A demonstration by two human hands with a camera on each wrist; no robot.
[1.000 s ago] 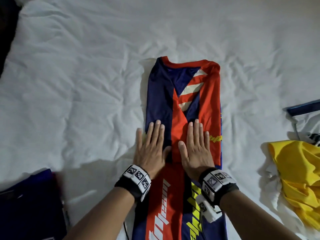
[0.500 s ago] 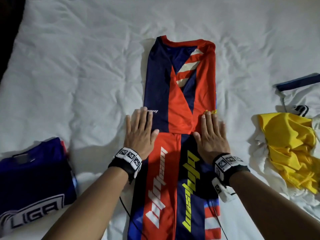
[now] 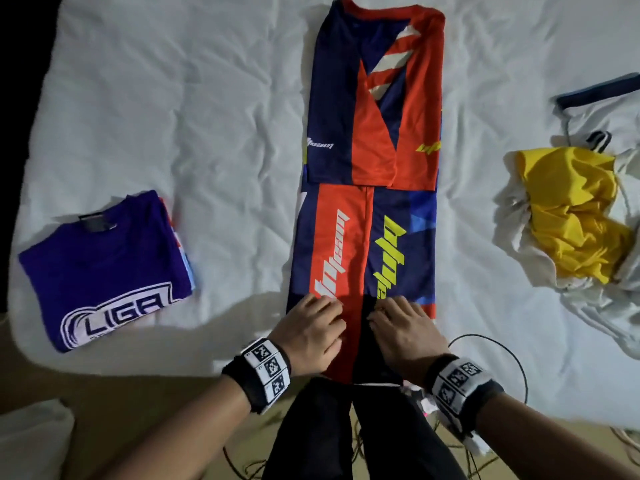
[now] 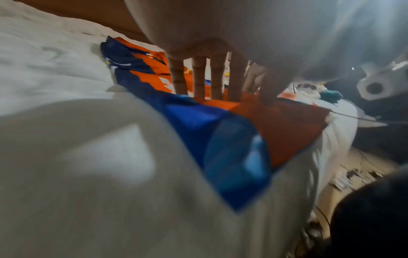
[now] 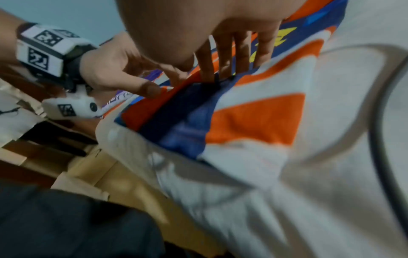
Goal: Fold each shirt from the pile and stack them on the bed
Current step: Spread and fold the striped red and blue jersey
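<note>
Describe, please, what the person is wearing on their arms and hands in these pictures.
Both forearms are bare, with no sleeves or gloves. The left hand and the right hand each have a black wrist strap carrying a white band printed with square black-and-white markers. A small white camera unit sits under the left wrist. A thin dark cable loops beside the right wrist.

The head camera looks steeply down from above the bed (image 3: 207,98), with the red-and-navy jersey (image 3: 374,133) running up the frame's centre. The left wrist camera sits low and close, looking along the left hand (image 4: 209,57) across the jersey's hem. The right wrist camera, equally near, faces the same hem and catches both hands; all three views share it.
</note>
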